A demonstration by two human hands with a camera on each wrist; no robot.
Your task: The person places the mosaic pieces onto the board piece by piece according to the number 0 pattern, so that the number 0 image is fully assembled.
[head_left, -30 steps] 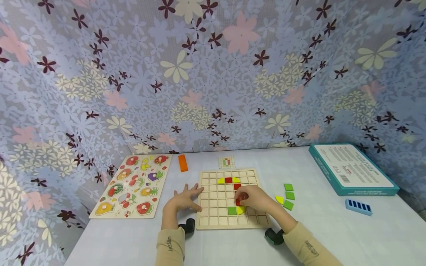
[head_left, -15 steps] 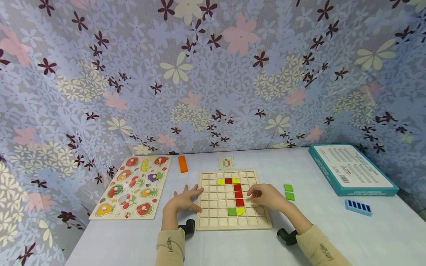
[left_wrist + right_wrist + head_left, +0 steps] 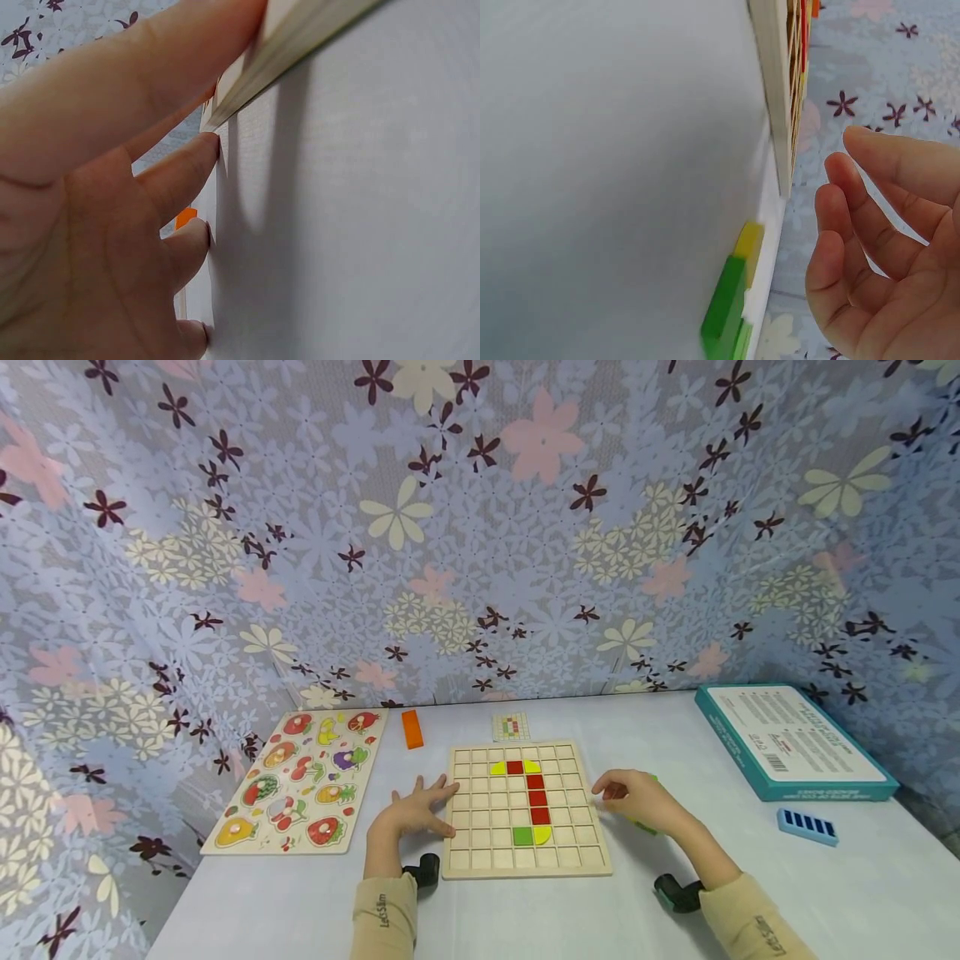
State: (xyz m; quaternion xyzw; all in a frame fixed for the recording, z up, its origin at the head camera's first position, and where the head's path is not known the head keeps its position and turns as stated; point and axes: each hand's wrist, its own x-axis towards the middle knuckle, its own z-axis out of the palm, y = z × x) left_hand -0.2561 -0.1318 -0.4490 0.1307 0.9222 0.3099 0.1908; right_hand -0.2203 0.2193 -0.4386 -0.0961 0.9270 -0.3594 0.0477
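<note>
In the head view, a wooden grid board (image 3: 480,858) lies on the table with coloured tiles in its cells. A column of red tiles (image 3: 539,798) runs down its middle, with one more red tile, several yellow curved tiles (image 3: 542,835) and a green tile (image 3: 522,837). My left hand (image 3: 411,814) is spread, its fingers at the board's left edge. Off the right edge hovers my right hand (image 3: 637,797), fingers loosely bent and holding nothing. Beneath it, partly hidden, are loose green tiles (image 3: 726,304) and a yellow tile (image 3: 748,244).
A small pattern card (image 3: 511,727) lies behind the board. To the left are a fruit puzzle board (image 3: 262,845) and an orange block (image 3: 412,729). On the right lie a teal-edged box (image 3: 798,735) and a blue slotted piece (image 3: 807,827). A floral cloth hangs behind.
My right hand has let go of the red tile, now lying in its cell, and moved right, off the board and over the loose tiles. The left hand has stayed still.
</note>
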